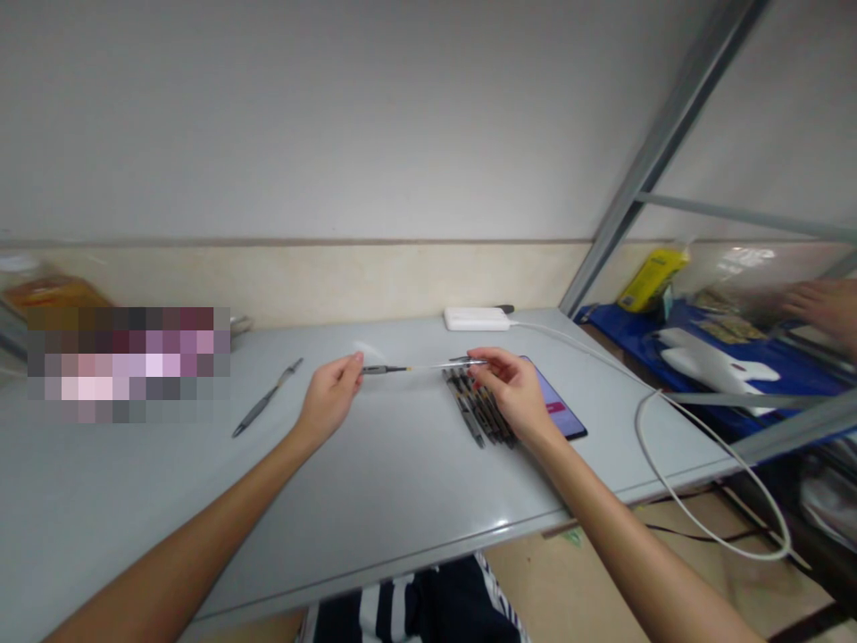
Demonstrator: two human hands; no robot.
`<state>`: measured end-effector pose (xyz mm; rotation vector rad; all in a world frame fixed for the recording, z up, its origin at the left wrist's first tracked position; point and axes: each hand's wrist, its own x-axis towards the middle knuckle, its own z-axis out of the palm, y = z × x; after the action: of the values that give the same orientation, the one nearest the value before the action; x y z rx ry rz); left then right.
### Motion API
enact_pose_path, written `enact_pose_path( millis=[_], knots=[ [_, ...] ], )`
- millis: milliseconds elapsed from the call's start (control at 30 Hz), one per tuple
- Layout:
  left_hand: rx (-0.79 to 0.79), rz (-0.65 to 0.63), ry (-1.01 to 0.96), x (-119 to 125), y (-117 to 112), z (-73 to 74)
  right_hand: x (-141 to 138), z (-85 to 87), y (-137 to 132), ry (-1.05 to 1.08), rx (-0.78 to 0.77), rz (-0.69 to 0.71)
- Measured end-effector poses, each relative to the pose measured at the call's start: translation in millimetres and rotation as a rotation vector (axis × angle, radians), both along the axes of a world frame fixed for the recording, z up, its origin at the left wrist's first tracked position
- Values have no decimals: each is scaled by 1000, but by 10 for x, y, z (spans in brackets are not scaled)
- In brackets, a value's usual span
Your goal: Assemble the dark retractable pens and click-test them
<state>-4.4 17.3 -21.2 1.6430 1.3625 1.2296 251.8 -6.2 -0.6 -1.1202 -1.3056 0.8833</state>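
My left hand (329, 393) is closed in a pinch on the dark tip section of a pen (383, 369), held just above the grey table (388, 482). My right hand (512, 386) pinches the clear barrel of the same pen (452, 363), so the pen stretches level between both hands. Under my right hand lies a bundle of several dark pens (478, 406) on the table. A single grey pen (266, 397) rests on the table to the left of my left hand.
A phone (562, 413) lies beside the pen bundle. A white power bank (477, 318) sits at the back with a white cable (669, 446) looping off the right edge. Another person's hand (827, 308) reaches over a cluttered blue surface at the right. A metal frame post (643, 165) rises there.
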Motion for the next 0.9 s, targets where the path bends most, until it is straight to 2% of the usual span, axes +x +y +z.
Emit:
enact_pose_path(
  millis=[367, 700, 900],
  knots=[
    [-9, -12, -4, 18, 0, 4, -19, -19, 1, -16, 9, 31],
    [-27, -83, 36, 100, -55, 12, -169, -38, -47, -172, 48, 103],
    [32, -127, 13, 84, -74, 60, -174, -39, -72, -210, -20, 136]
  ],
)
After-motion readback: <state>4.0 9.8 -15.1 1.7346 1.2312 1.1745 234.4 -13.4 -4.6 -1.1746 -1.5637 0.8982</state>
